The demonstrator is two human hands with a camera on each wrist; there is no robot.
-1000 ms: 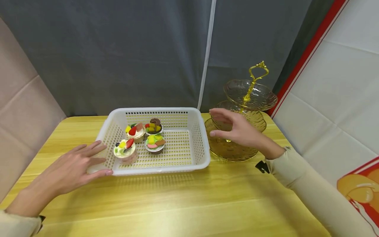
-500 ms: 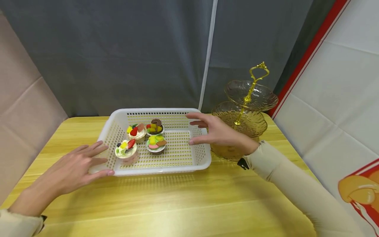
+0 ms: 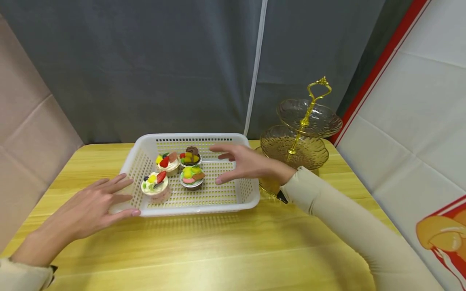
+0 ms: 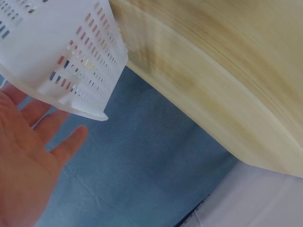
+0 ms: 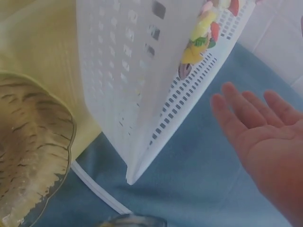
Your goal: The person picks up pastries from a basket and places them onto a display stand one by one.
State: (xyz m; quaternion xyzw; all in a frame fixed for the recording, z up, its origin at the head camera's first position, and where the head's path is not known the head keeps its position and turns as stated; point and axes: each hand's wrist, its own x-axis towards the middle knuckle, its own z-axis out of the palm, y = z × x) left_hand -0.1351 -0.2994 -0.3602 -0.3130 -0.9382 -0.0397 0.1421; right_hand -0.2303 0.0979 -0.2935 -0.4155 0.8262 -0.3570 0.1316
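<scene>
In the head view a white plastic basket [image 3: 218,208] holds several cupcakes in its left half. One with a strawberry and white cream [image 3: 155,186] sits front left, another strawberry-topped cupcake [image 3: 168,163] behind it. A chocolate-swirl cupcake [image 3: 190,157] is at the back, and a green-creamed cupcake [image 3: 192,178] in front of it. My left hand [image 3: 92,208] lies at the basket's left end, fingers spread at the rim. Over the right half of the basket hovers my right hand [image 3: 244,163], thumb and fingers apart with nothing between them, a little right of the green-creamed cupcake.
A tiered stand of amber glass plates with a gold handle [image 3: 319,89] stands right of the basket. Its middle plate [image 3: 313,153] is partly behind my right forearm. The wooden table [image 3: 204,250] meets a grey curtain [image 3: 174,81] at the back and white panels at the right.
My right hand has moved left from in front of the tiered stand to over the basket, nearing the cupcakes. The left hand and the cupcakes stay in place.
</scene>
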